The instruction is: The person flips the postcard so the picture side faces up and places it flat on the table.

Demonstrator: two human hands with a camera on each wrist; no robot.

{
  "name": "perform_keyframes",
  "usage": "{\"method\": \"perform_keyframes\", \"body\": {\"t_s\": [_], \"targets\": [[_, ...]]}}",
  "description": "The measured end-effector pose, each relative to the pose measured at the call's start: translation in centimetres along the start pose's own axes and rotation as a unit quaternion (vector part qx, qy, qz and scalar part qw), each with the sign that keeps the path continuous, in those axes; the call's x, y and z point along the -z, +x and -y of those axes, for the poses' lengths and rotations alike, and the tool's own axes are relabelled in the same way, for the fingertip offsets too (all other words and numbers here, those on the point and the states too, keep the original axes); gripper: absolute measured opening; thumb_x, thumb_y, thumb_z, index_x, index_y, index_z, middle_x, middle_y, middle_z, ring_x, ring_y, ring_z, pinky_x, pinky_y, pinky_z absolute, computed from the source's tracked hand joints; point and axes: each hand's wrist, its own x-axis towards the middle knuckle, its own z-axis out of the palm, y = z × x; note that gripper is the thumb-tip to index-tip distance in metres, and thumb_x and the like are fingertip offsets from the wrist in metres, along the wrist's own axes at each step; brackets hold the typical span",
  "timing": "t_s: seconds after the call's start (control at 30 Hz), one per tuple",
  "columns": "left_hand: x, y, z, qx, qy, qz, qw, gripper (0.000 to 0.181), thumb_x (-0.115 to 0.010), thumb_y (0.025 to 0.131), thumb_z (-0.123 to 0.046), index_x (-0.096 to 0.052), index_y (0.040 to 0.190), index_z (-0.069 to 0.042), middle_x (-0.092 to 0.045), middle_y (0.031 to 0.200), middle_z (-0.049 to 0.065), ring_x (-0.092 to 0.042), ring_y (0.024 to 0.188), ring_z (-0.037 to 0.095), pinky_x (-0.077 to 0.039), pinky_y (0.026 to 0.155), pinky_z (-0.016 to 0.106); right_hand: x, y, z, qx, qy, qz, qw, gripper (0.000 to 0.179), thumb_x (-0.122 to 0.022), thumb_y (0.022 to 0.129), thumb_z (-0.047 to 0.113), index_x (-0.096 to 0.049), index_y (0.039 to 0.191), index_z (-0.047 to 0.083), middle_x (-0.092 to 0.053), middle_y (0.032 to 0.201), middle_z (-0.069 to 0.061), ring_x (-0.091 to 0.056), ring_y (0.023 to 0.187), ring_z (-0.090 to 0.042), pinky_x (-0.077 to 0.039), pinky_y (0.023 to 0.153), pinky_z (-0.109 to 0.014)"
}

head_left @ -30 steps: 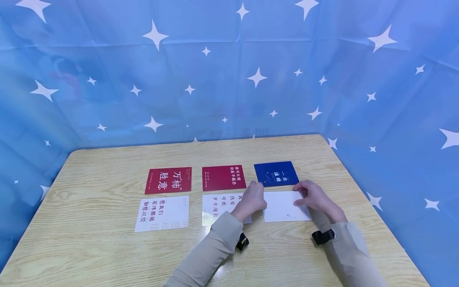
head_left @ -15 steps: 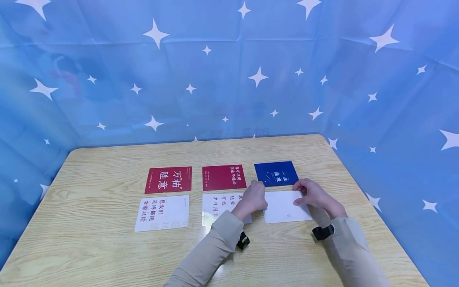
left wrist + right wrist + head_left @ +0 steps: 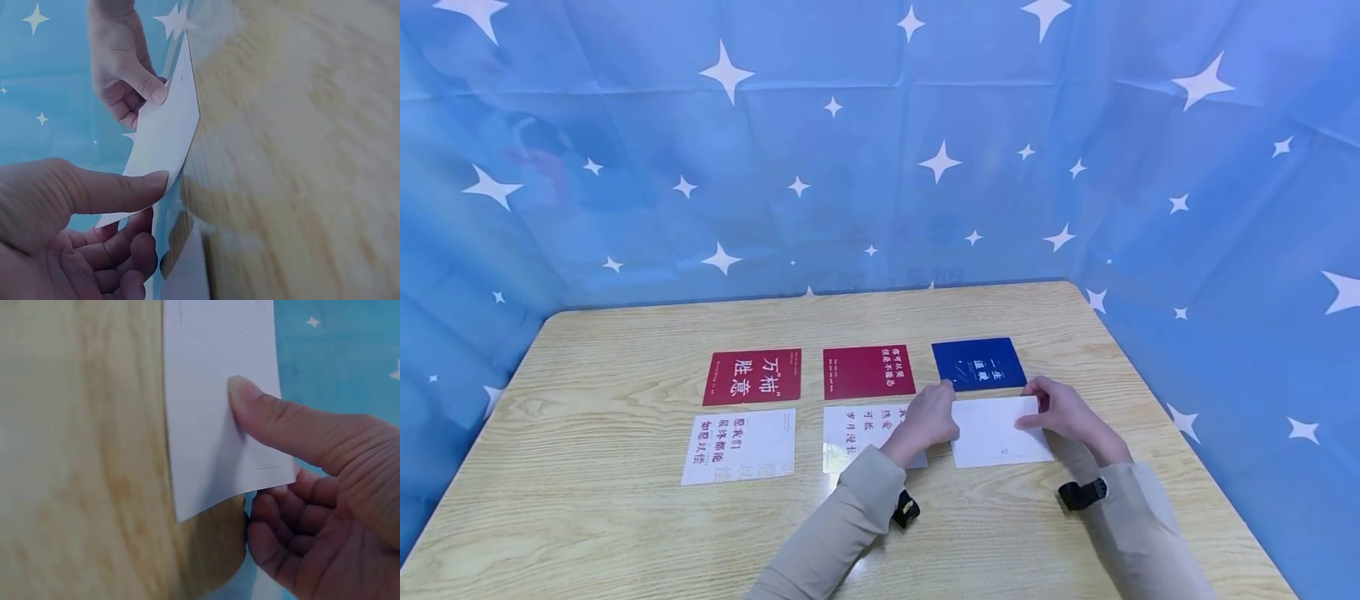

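Note:
A blank-faced white card [image 3: 996,435] lies between my two hands at the right of the table. My left hand [image 3: 922,423] pinches its left edge, thumb on top and fingers beneath, as the left wrist view shows. On the opposite edge my right hand [image 3: 1070,419] grips it the same way, with the thumb [image 3: 269,415] flat on the white face. The card [image 3: 165,131] bends slightly near the left thumb. Just behind it is a dark blue card [image 3: 977,364]. My left hand partly covers a white card with printed characters [image 3: 857,433].
Two red cards, one at left [image 3: 752,377] and one in the middle [image 3: 867,372], form the back row with the blue card. Another printed white card [image 3: 739,446] lies front left. A blue star-patterned cloth [image 3: 850,167] hangs behind the wooden table [image 3: 587,467].
My right hand has shifted slightly to the right along the white card's edge. My left hand and the other cards stay in place.

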Motion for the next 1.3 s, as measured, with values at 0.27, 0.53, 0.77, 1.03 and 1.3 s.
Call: {"method": "perform_keyframes", "body": {"t_s": [0.27,0.53,0.77,1.03,1.3], "targets": [[0.6,-0.6,0.5,0.024,-0.161,-0.007,0.9867,0.030,-0.078,0.069,0.001,-0.050,0.078,-0.005,-0.050,0.066,0.001,-0.046,0.060,0.012,-0.037,0.050,0.020,0.3,-1.2,-0.6,-0.057,0.054,-0.040,0.9961,0.036,-0.074,0.081,0.025,-0.047,0.074,0.004,-0.039,0.060,0.001,-0.037,0.052,-0.012,-0.031,0.048,-0.023],[1.0,-0.7,1.5,0.035,-0.278,-0.017,0.9598,0.014,-0.074,0.076,-0.001,-0.061,0.081,-0.003,-0.057,0.073,0.000,-0.052,0.067,0.010,-0.045,0.058,0.019,0.9,-2.0,-0.8,-0.027,0.156,-0.029,0.9870,0.027,-0.066,0.088,0.017,-0.048,0.084,-0.003,-0.045,0.064,-0.002,-0.045,0.054,-0.016,-0.039,0.048,-0.025],[1.8,-0.7,1.6,0.022,-0.325,-0.030,0.9449,0.012,-0.071,0.077,0.003,-0.064,0.087,-0.001,-0.059,0.080,0.003,-0.054,0.075,0.010,-0.048,0.067,0.020,1.3,-2.1,-1.1,0.030,0.208,-0.044,0.9766,0.022,-0.062,0.085,-0.003,-0.052,0.101,-0.013,-0.059,0.084,0.000,-0.056,0.073,-0.005,-0.048,0.062,-0.021],[1.9,-0.7,1.7,0.016,-0.346,-0.023,0.9377,0.014,-0.069,0.078,0.005,-0.065,0.089,-0.001,-0.060,0.080,0.002,-0.054,0.075,0.010,-0.048,0.068,0.020,1.4,-2.0,-0.9,0.048,0.253,-0.059,0.9645,0.021,-0.062,0.085,-0.006,-0.051,0.100,-0.016,-0.060,0.084,0.007,-0.056,0.073,-0.005,-0.048,0.063,-0.019],[2.0,-0.7,1.7,0.010,-0.348,-0.029,0.9371,0.012,-0.068,0.079,0.004,-0.068,0.090,-0.001,-0.061,0.079,0.002,-0.053,0.072,0.009,-0.047,0.066,0.019,1.8,-2.1,-0.5,0.040,0.252,-0.074,0.9642,0.013,-0.064,0.085,-0.002,-0.054,0.089,-0.009,-0.058,0.076,0.004,-0.050,0.065,-0.008,-0.043,0.055,-0.025]]}}
